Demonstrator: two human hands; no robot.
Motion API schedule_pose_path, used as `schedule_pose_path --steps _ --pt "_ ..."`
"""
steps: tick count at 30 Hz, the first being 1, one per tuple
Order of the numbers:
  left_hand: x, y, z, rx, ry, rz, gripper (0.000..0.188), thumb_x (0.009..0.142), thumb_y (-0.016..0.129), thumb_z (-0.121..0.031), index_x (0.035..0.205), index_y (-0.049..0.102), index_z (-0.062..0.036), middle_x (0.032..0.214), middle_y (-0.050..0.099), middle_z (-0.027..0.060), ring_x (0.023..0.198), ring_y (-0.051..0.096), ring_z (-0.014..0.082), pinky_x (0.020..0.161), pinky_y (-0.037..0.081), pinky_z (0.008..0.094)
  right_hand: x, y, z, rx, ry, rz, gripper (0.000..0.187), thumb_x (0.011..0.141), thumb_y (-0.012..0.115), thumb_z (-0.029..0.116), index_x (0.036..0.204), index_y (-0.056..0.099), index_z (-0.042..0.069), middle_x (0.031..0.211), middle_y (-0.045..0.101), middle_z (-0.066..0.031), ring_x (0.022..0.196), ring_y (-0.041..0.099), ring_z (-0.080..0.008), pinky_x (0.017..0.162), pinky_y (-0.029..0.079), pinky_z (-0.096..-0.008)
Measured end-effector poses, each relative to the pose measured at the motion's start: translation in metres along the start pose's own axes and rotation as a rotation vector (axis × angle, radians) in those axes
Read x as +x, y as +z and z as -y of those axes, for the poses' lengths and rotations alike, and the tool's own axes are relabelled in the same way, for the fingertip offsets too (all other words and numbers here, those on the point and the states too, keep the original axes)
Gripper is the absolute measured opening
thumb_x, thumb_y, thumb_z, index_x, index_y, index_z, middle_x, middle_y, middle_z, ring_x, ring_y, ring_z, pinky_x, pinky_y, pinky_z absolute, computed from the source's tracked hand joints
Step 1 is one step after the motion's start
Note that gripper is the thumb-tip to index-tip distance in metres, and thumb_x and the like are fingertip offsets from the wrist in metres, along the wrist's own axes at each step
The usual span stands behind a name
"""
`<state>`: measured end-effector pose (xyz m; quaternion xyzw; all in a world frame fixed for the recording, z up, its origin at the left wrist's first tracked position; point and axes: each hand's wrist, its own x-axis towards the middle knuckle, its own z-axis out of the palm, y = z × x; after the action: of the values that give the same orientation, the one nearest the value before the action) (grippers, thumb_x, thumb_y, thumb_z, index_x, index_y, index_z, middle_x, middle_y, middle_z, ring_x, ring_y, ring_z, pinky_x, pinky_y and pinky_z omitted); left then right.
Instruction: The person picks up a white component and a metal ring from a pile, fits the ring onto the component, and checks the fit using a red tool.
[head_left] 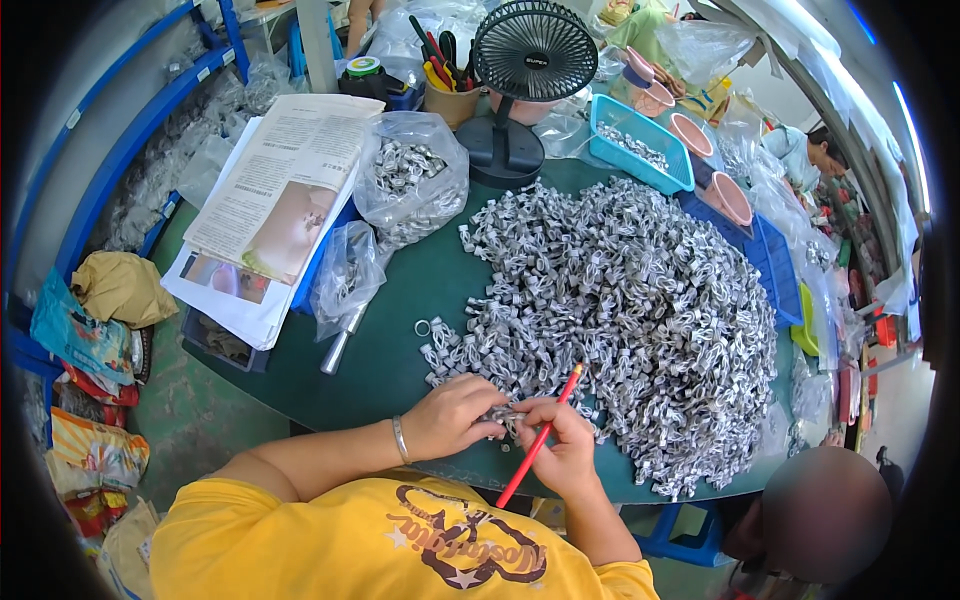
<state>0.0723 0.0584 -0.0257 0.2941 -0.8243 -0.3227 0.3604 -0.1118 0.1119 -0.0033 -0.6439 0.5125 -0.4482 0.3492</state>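
Yellow shirt (360, 545) nearest, right grip (562, 445) holds pencil (520, 470), left grip (450, 417) seemingly parts (508, 417), heap (630, 320) beyond.

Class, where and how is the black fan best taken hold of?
I'd grip the fan by its neck, from the near side, between the large plastic bag and the metal heap: the neck looks slimmer than the round top above and base below.

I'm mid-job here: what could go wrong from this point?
1. The pile of small metal pieces spreads right up to the table's near edge, so a nudge might send some over.
2. The right hand holds a red pencil-like tool while working close to the left hand; the tool could get in the way or slip.
3. The paper stack juts past the table's left side and might slide off if bumped.
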Motion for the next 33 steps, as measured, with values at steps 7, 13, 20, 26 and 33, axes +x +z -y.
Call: schedule_pose_path --steps 7,13,20,26,33 --pt "-0.002 -0.007 -0.003 -0.062 -0.009 -0.093 0.017 0.071 0.070 -0.009 0.084 0.060 -0.0040 0.083 0.059 0.0083 0.078 0.058 0.0269 0.069 0.046 0.0347 -0.002 0.003 -0.007 0.071 0.074 0.066 0.017 0.076 0.063 -0.009 0.085 0.053 0.000 0.100 0.062 -0.0139 0.075 0.057 -0.0110 0.064 0.047 -0.0215" --pt "-0.003 -0.008 -0.006 -0.079 -0.001 -0.093 0.017 0.070 0.070 -0.004 0.084 0.060 -0.0036 0.084 0.057 0.0093 0.077 0.057 0.0273 0.070 0.047 0.0341 0.001 0.004 -0.002 -0.036 -0.067 0.090 0.019 0.075 0.068 -0.006 0.085 0.053 0.000 0.101 0.062 -0.0136 0.072 0.058 -0.0104 0.063 0.048 -0.0219" --pt "0.000 -0.003 -0.011 -0.312 -0.160 -0.136 0.020 0.073 0.070 0.001 0.091 0.061 -0.0014 0.084 0.057 0.0073 0.063 0.057 0.0138 0.056 0.047 0.0249 -0.006 0.007 -0.010 0.250 0.140 -0.091 0.012 0.080 0.060 -0.008 0.086 0.053 0.000 0.100 0.062 -0.0148 0.075 0.061 -0.0119 0.064 0.050 -0.0230" --pt "-0.018 0.002 0.006 -0.387 -0.321 -0.080 0.017 0.077 0.069 -0.003 0.093 0.064 0.0018 0.081 0.063 0.0086 0.068 0.064 0.0127 0.059 0.050 0.0222 -0.009 0.012 -0.019 0.294 0.090 -0.036 0.015 0.080 0.061 -0.009 0.089 0.053 0.000 0.103 0.059 -0.0135 0.083 0.057 -0.0116 0.072 0.048 -0.0224" --pt "-0.016 0.000 0.002 -0.332 -0.300 -0.021 0.018 0.076 0.070 -0.004 0.093 0.065 0.0005 0.078 0.062 0.0081 0.063 0.061 0.0118 0.057 0.048 0.0226 -0.012 0.014 -0.025 0.264 0.058 -0.088 0.017 0.078 0.065 -0.007 0.088 0.053 0.001 0.102 0.061 -0.0131 0.079 0.058 -0.0108 0.069 0.048 -0.0228"
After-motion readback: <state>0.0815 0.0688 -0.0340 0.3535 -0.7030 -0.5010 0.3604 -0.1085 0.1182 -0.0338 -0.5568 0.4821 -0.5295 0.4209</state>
